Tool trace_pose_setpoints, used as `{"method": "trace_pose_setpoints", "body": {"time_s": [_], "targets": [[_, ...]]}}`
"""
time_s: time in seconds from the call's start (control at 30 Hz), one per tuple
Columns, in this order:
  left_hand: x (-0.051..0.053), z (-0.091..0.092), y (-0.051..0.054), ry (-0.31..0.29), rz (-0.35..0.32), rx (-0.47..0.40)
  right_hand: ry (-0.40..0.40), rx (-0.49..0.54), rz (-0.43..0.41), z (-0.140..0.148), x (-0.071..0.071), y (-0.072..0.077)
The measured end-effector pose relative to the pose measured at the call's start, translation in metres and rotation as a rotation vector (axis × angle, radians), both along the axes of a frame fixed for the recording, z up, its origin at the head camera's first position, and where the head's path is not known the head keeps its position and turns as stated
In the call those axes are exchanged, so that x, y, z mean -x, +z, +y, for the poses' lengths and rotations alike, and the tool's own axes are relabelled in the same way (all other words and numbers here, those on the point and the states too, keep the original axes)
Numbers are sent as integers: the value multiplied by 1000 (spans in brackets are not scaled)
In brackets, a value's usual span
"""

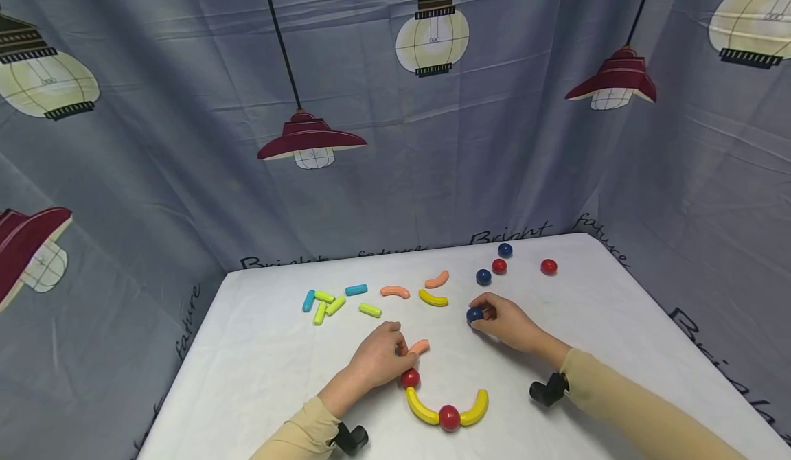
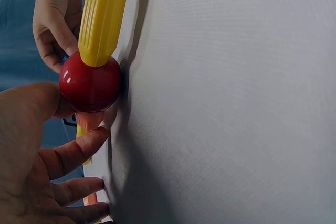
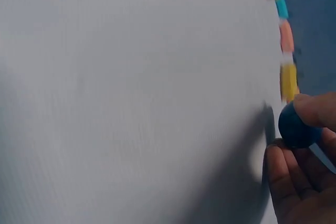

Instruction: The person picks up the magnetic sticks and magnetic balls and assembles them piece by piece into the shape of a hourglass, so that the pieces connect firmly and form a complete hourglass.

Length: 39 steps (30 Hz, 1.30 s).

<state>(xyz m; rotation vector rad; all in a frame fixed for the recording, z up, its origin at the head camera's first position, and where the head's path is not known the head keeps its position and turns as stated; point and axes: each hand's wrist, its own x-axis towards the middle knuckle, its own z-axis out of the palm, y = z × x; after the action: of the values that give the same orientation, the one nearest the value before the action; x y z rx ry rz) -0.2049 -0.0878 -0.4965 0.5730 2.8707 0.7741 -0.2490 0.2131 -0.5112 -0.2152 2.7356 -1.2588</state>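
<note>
My left hand (image 1: 381,354) pinches an orange curved piece (image 1: 420,347) between thumb and index finger, low over the cloth. Against that piece sits a red ball (image 2: 90,82), with the thumb close beside it. From the ball a chain runs on: a yellow curved piece (image 1: 421,407), a second red ball (image 1: 449,418) and another yellow curved piece (image 1: 474,408), forming a U-shaped arc. Farther to the right, my right hand (image 1: 510,321) holds a dark blue ball (image 3: 296,126) between thumb and fingers, near the table surface.
Several green sticks (image 1: 336,305) and blue sticks (image 1: 356,290) lie at the back left. Loose orange pieces (image 1: 395,292) and a yellow one (image 1: 433,298) are mid-back. Blue balls (image 1: 483,277) and red balls (image 1: 548,266) rest at the back right of the white table (image 1: 247,371).
</note>
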Motion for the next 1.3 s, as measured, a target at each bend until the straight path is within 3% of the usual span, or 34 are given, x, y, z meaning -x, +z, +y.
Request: {"method": "trace_pose_setpoints", "body": {"time_s": [0.43,1.03,1.3], "targets": [[1,-1,-2,-18,30,20,209,17,36,-49,-26,2],[2,-1,-3,-21,30,32,230,-62,47,-68,-26,-1],[2,3,0,5,3,29,321,-46,38,-72,-25,-1]]}}
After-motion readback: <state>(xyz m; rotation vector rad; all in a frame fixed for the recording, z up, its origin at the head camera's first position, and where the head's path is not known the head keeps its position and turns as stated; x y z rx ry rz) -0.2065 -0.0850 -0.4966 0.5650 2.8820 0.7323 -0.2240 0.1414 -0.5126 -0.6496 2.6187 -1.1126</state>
